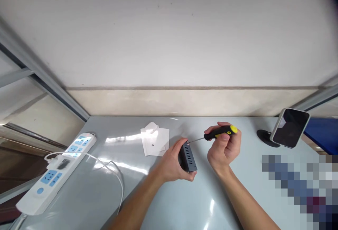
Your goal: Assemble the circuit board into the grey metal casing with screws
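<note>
Firmly, at the centre of the frame, the left hand's point(170, 163) thumb and fingers clamp the ends of a dark slotted metal case point(189, 158), its inside hidden, while the right hand's point(224, 149) fingers close around a black-and-yellow screwdriver point(218, 132) whose tip meets the case's upper end. Just left of centre, white paper sheets point(162, 138) bear a tiny dark piece point(152, 145). Farther out, a white power strip point(31, 198) at lower left holds a plugged-in white charger point(54, 163) with its cable point(118, 175), and a phone point(290, 128) stands on a round-based stand point(264, 136) at right.
</note>
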Available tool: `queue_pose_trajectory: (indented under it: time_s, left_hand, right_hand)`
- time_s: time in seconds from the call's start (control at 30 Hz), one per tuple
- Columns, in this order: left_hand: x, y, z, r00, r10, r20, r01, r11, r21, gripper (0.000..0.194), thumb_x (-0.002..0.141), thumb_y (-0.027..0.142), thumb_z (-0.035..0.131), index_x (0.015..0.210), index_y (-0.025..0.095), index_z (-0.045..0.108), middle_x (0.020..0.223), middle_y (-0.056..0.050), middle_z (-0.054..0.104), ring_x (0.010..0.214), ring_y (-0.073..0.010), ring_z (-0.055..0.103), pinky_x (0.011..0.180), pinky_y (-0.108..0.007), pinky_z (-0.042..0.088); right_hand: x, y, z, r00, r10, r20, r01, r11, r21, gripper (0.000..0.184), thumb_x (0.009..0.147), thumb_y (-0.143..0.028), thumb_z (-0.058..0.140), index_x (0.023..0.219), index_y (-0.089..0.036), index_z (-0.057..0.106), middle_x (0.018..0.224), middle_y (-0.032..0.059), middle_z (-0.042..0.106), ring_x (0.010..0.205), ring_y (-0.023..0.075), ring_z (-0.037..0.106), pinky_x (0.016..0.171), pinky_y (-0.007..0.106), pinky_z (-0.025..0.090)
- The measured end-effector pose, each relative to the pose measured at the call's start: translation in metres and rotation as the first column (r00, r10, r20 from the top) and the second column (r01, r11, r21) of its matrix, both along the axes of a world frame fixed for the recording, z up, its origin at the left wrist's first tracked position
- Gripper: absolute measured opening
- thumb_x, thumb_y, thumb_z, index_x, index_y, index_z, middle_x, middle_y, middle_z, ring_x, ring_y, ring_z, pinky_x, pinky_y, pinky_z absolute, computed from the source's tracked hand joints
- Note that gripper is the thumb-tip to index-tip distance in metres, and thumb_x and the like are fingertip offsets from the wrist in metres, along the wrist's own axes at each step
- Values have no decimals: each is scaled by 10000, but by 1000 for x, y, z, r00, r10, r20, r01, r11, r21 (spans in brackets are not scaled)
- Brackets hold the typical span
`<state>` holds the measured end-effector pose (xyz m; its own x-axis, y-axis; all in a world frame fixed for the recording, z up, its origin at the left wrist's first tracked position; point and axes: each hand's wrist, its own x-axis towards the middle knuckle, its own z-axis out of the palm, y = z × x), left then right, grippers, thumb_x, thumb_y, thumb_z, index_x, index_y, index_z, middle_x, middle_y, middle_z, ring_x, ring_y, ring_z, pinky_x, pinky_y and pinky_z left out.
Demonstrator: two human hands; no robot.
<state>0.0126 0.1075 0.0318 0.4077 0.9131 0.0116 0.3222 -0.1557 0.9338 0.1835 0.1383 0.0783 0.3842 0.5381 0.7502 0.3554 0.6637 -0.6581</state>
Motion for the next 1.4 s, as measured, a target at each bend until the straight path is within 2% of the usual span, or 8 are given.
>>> queue_pose_trajectory:
  time_s: [0.43,0.63,0.73,0.87,1.0,1.23,1.33,1.4]
  left_hand:
    - [3,2,-4,999,-17,27,16,999,39,1103,556,309,927,1542,294,433,1515,-85,560,1316,-332,600,1125,-460,533]
    - [3,2,-3,1000,-14,9,14,999,34,1088,553,310,926,1526,301,439,1482,-87,571,1257,-327,616,1082,-462,553]
    - [3,2,0,1000,-22,9,22,999,41,1070,562,305,920,1518,302,439,1469,-82,571,1229,-314,622,1059,-448,561]
    - [3,3,1,999,-34,1,34,998,54,1083,552,297,924,1517,296,432,1477,-85,556,1221,-308,616,1049,-440,563]
    - [4,4,0,999,-37,-10,37,996,83,1095,543,303,930,1519,287,434,1480,-93,552,1253,-320,600,1079,-447,546]
    - [3,6,-3,999,-50,-18,52,992,112,1095,552,315,926,1524,277,424,1511,-100,538,1250,-319,611,1059,-440,559]
    - [3,6,-5,999,-48,-17,50,991,128,1098,552,319,928,1527,279,424,1526,-101,531,1287,-329,597,1073,-449,550]
    - [3,7,-5,999,-52,-10,53,989,139,1103,546,314,930,1527,282,427,1539,-104,523,1297,-333,592,1082,-455,546]
  right_hand:
    - [3,5,-9,997,79,-29,-81,994,-80,270,1087,-462,519,1175,-225,613,782,22,683,665,162,637,568,278,482]
    - [8,7,-5,974,223,-31,-225,958,-178,276,1098,-472,498,1205,-251,621,828,28,684,708,171,610,639,313,491]
    - [18,7,6,905,423,-50,-419,865,-276,329,1097,-512,468,1186,-251,647,854,47,693,773,197,606,732,363,502]
    - [32,14,22,731,647,-216,-678,653,-337,335,1059,-542,528,1134,-249,672,918,76,732,853,251,689,814,436,537]
    - [31,26,35,650,711,-266,-745,527,-409,279,999,-522,664,1067,-253,635,1075,85,749,831,254,765,792,446,590]
    - [13,26,33,753,607,-254,-658,680,-323,357,929,-378,802,921,-274,461,931,-15,725,686,167,726,686,339,574]
    - [16,21,26,744,635,-209,-660,649,-378,225,996,-451,699,1048,-267,580,1078,57,720,855,213,739,817,410,589]
    - [18,19,25,712,677,-187,-681,601,-419,302,1040,-520,594,1168,-249,628,1015,73,693,874,239,722,821,443,590]
